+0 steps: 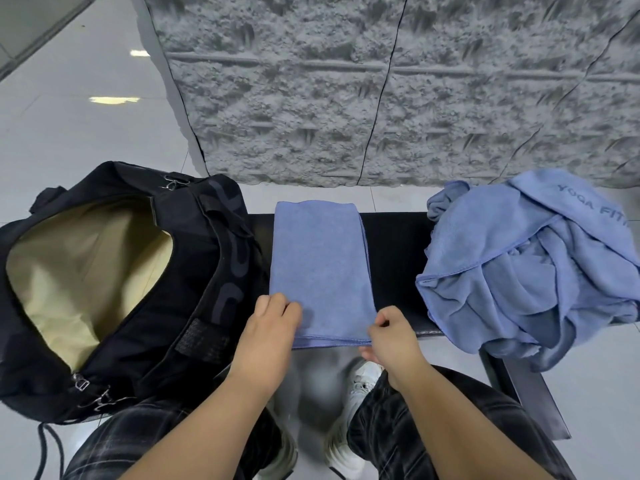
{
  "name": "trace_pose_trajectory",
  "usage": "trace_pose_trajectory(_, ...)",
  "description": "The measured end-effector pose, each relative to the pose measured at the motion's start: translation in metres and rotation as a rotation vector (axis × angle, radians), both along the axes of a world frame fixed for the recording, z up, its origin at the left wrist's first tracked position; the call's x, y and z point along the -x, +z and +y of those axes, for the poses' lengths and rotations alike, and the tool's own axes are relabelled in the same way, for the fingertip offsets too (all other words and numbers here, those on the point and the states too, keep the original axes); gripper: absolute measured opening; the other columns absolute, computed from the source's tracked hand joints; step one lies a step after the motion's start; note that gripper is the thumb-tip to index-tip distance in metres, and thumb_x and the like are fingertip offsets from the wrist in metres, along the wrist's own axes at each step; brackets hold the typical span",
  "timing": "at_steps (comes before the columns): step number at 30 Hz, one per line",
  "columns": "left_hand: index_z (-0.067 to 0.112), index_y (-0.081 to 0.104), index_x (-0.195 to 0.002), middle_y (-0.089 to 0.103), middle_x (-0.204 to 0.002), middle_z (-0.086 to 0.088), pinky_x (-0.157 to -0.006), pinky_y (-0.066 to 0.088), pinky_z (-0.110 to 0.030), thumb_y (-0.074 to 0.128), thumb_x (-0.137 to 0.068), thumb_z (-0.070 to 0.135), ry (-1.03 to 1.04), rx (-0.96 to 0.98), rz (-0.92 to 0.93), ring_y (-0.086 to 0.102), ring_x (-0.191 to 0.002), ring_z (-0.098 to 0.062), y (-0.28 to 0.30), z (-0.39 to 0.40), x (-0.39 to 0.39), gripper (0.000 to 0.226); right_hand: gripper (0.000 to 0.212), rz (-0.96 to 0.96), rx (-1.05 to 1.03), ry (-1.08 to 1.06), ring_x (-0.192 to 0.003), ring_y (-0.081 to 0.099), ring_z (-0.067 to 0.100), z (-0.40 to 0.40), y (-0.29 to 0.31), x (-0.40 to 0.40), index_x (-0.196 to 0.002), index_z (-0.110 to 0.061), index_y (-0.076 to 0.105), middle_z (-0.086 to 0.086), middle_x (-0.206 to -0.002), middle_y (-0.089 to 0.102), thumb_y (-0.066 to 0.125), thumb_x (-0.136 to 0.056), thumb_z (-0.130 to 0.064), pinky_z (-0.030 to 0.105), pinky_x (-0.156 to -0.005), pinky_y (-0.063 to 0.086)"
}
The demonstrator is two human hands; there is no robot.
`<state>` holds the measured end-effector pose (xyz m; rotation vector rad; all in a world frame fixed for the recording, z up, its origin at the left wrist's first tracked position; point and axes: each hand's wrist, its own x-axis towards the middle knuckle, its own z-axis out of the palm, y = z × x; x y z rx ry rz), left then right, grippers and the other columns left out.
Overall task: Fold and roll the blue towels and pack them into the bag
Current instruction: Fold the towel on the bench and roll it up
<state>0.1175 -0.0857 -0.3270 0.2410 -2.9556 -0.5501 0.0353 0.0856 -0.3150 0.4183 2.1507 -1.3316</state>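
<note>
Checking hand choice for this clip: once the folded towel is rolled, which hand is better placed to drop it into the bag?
Probably the left hand: it grips the folded towel on the side nearest the open black bag. The right hand is farther away.

This is looking like a gym or changing-room corner: glossy pale floor tiles (86, 126) are reflecting ceiling lights, a black padded bench (394, 258) is standing before a rough grey textured wall (381, 81), and a towel (526, 265) at the bench's right end is showing fitness lettering (partly cut off).
</note>
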Motion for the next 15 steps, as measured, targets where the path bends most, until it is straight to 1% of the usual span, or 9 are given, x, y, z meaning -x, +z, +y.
trace_pose_trajectory(2,0.018,0.038,-0.073,0.041,-0.082,0.0,-0.05,0.032,-0.025,0.057,-0.045,-0.024,0.049,-0.042,-0.017,0.037,-0.074,-0.018,-0.001,0.003,-0.002,0.054,0.018,0.029,-0.036,0.032,-0.068,0.044,0.025,0.0,0.0,-0.003,-0.087,-0.011,0.043,0.006,-0.079,0.043,0.036,-0.086,0.005,0.036,-0.063,0.047)
trace_pose_trajectory(4,0.015,0.039,-0.078,0.038,-0.089,-0.002,-0.058,0.034,-0.027,0.059,-0.066,-0.015,0.156,-0.151,-0.028,0.037,-0.076,-0.019,0.0,0.003,-0.004,0.038,0.015,0.031,-0.038,0.006,-0.07,0.049,0.024,0.001,0.001,-0.004,-0.099,-0.009,0.042,0.008,-0.083,0.048,0.044,-0.087,-0.001,0.042,-0.071,0.052)
trace_pose_trajectory(6,0.012,0.039,-0.081,0.037,-0.092,-0.001,-0.06,0.035,-0.028,0.057,-0.08,-0.002,0.288,-0.316,-0.084,0.041,-0.069,-0.021,0.004,0.002,-0.004,0.023,0.027,-0.025,0.051,-0.075,-0.079,0.053,0.022,0.001,0.003,-0.003,-0.108,-0.007,0.036,0.005,-0.086,0.049,0.054,-0.088,-0.007,0.041,-0.077,0.054)
trace_pose_trajectory(8,0.012,0.04,-0.082,0.037,-0.092,0.0,-0.057,0.037,-0.026,0.057,-0.083,0.003,0.355,-0.446,-0.107,0.043,-0.061,-0.019,0.009,0.004,-0.006,0.019,0.035,-0.089,0.142,-0.126,-0.085,0.053,0.019,0.0,0.006,-0.003,-0.112,-0.007,0.034,0.003,-0.088,0.048,0.059,-0.087,-0.01,0.037,-0.079,0.055)
trace_pose_trajectory(10,0.013,0.042,-0.082,0.039,-0.091,0.003,-0.054,0.037,-0.019,0.055,-0.082,0.001,0.352,-0.513,-0.087,0.043,-0.059,-0.014,0.013,0.007,-0.007,0.017,0.033,-0.121,0.169,-0.129,-0.081,0.049,0.017,-0.002,0.006,-0.004,-0.109,-0.004,0.037,0.005,-0.086,0.046,0.06,-0.086,-0.01,0.041,-0.087,0.054)
trace_pose_trajectory(11,0.013,0.043,-0.081,0.039,-0.09,0.003,-0.054,0.038,-0.017,0.054,-0.082,0.001,0.342,-0.535,-0.076,0.043,-0.059,-0.012,0.014,0.009,-0.007,0.016,0.031,-0.133,0.18,-0.134,-0.078,0.047,0.018,-0.002,0.006,-0.003,-0.106,-0.005,0.038,0.006,-0.085,0.045,0.06,-0.085,-0.011,0.039,-0.084,0.054)
trace_pose_trajectory(13,0.013,0.043,-0.078,0.04,-0.088,0.005,-0.056,0.038,-0.014,0.054,-0.082,0.001,0.32,-0.562,-0.057,0.043,-0.059,-0.009,0.018,0.01,-0.006,0.017,0.032,-0.139,0.209,-0.148,-0.073,0.045,0.017,-0.003,0.008,-0.001,-0.104,-0.007,0.04,0.007,-0.087,0.047,0.063,-0.083,-0.017,0.032,-0.069,0.046)
trace_pose_trajectory(14,0.014,0.043,-0.077,0.04,-0.088,0.005,-0.057,0.038,-0.013,0.053,-0.082,0.001,0.305,-0.573,-0.048,0.043,-0.06,-0.008,0.019,0.01,-0.006,0.017,0.036,-0.131,0.218,-0.147,-0.072,0.046,0.017,-0.003,0.009,0.0,-0.108,-0.009,0.041,0.006,-0.089,0.05,0.064,-0.083,-0.02,0.031,-0.067,0.044)
trace_pose_trajectory(15,0.015,0.043,-0.076,0.04,-0.087,0.005,-0.058,0.038,-0.013,0.053,-0.083,0.001,0.288,-0.587,-0.037,0.044,-0.062,-0.006,0.02,0.011,-0.005,0.018,0.04,-0.118,0.237,-0.147,-0.074,0.05,0.017,-0.002,0.009,0.001,-0.113,-0.013,0.041,0.005,-0.093,0.053,0.065,-0.082,-0.021,0.031,-0.069,0.045)
